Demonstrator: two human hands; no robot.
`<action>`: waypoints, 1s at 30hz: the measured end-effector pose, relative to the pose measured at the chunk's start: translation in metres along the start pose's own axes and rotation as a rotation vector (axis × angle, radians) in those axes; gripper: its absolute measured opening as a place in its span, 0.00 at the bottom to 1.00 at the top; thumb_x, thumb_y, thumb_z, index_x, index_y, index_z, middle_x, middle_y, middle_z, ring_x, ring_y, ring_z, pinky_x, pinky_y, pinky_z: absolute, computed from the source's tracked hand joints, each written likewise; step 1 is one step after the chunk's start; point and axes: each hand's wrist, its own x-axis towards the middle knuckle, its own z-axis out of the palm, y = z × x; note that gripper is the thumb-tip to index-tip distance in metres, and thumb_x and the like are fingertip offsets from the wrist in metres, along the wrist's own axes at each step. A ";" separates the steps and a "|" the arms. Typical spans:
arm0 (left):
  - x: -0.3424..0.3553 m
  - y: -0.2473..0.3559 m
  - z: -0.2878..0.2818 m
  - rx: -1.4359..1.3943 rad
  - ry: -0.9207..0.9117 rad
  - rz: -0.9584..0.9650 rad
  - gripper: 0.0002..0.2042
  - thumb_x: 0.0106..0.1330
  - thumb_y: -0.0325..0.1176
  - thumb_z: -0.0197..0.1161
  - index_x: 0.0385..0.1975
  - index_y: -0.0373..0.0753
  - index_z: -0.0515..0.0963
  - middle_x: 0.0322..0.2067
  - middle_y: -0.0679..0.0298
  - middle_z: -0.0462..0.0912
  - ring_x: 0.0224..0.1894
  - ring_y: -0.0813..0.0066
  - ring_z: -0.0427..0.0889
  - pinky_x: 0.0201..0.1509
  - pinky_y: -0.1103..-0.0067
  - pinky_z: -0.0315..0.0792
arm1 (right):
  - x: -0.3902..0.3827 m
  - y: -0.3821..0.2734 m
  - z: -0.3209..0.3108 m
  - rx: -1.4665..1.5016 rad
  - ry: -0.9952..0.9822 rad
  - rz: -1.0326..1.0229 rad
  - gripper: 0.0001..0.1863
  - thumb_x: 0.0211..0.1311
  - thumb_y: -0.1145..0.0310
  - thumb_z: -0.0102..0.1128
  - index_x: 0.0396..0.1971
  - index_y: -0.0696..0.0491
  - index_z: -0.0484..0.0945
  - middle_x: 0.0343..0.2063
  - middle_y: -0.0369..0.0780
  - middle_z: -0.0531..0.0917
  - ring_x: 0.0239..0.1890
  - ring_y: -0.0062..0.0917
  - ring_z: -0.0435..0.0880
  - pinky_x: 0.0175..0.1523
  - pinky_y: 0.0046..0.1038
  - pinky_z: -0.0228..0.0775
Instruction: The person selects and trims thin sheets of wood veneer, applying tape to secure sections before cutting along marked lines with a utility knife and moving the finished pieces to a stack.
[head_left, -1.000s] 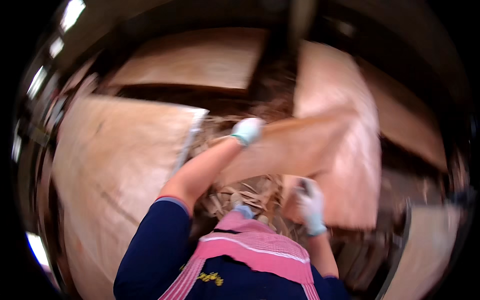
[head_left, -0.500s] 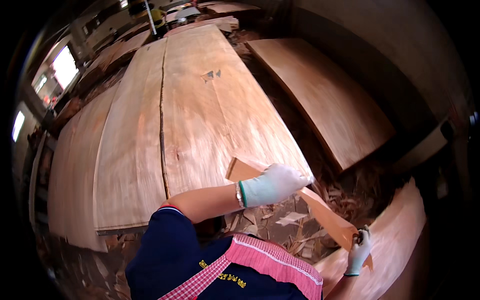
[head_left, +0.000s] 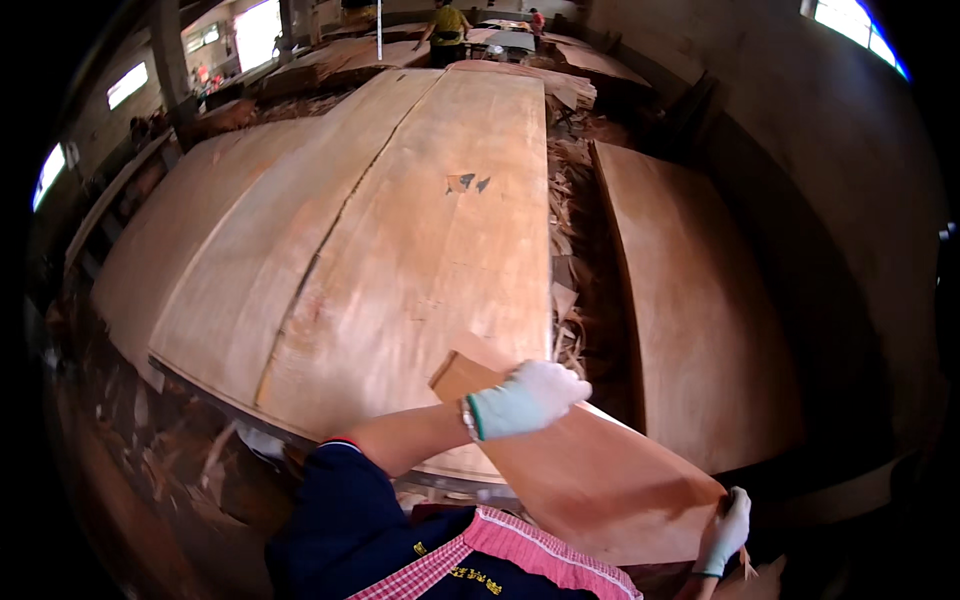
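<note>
in the head view, a thin wood sheet (head_left: pixel 610 485) runs slantwise between the two hands, its broad middle hanging below the line from one to the other. the left hand (head_left: pixel 535 398), in a pale glove with a green cuff, lies across the sheet toward its upper left end, fingers curled closed at the upper edge; the undersides of the fingers are hidden. the right hand (head_left: pixel 733 525), gloved too, pinches the sheet's lower right end, with a torn sliver hanging just beside it. the sheet's upper left end, partly folded, sticks out past the left hand and overlaps the near edge of a large wooden panel (head_left: pixel 430 240) with a dark seam. wood scraps (head_left: pixel 563 215) lie between that panel and a narrower panel (head_left: pixel 695 310) at right.
</note>
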 end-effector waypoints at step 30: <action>0.244 -0.279 0.058 0.156 0.218 -1.375 0.06 0.60 0.33 0.58 0.32 0.41 0.80 0.39 0.53 0.82 0.47 0.52 0.78 0.53 0.57 0.68 | 0.648 -0.359 0.433 0.438 -0.277 -1.150 0.09 0.60 0.75 0.54 0.41 0.55 0.74 0.43 0.50 0.77 0.39 0.50 0.79 0.41 0.42 0.73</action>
